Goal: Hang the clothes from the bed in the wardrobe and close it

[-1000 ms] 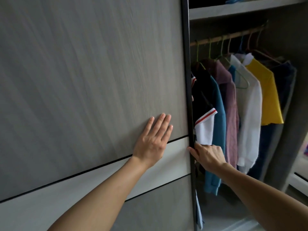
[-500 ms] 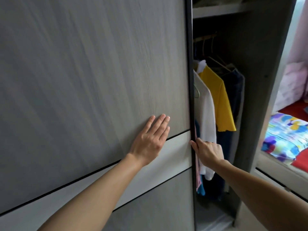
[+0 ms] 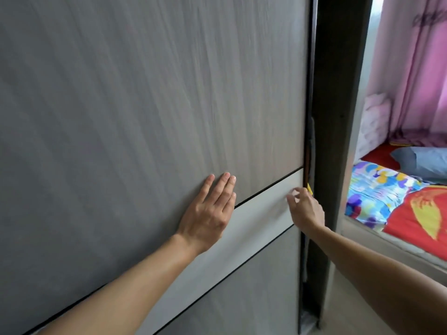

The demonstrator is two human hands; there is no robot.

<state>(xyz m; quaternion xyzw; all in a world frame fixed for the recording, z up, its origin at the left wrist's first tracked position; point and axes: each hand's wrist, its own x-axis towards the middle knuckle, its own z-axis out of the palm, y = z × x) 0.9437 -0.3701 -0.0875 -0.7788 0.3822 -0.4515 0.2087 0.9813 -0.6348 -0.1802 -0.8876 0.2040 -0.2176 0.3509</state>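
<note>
Head view. Bedroom: a pink curtain [image 3: 416,68] hangs at the far right. Below it is a bed with a red and multicoloured patterned sheet [image 3: 387,194] and a blue-grey pillow [image 3: 420,163].

The grey wood-grain sliding wardrobe door [image 3: 145,105] fills most of the view. A pale horizontal band [image 3: 266,204] crosses it. The door's right edge stands just beside the dark wardrobe side panel [image 3: 336,117], with only a narrow dark slit between them.

The hung clothes are hidden behind the door. One sliver of yellow fabric [image 3: 309,189] shows in the slit, level with the pale band.

My left hand [image 3: 208,213] lies flat on the door where the grey panel meets the band, fingers straight and together, holding nothing.

My right hand [image 3: 306,209] is at the door's right edge, just below the yellow sliver, fingers loosely curled. It is blurred, so I cannot tell whether it grips the edge or only hovers beside it.

Assessment: hanging appears done, and the closing step is in hand and nearly complete.

Next move: take my right fingers clear of the slit. The yellow fabric may sit in the door's path, so it should be tucked inward. My left palm can then press the door home against the side panel.
</note>
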